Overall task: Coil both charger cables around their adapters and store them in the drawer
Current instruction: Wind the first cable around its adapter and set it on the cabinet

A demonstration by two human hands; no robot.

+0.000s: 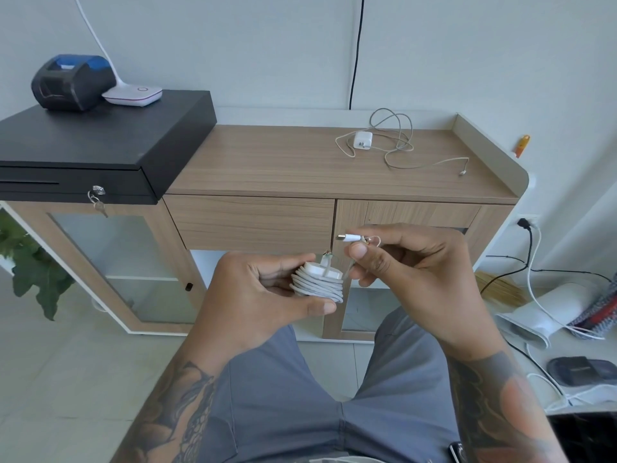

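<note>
Charger adapter (320, 269), its cable (317, 287) wound round it, sits at centre frame gripped in the left hand (263, 292), while the right hand (414, 265) pinches the cable's plug end (349, 237); the second charger (363, 140) lies uncoiled on the wooden surface (267, 165), upper right.
</note>
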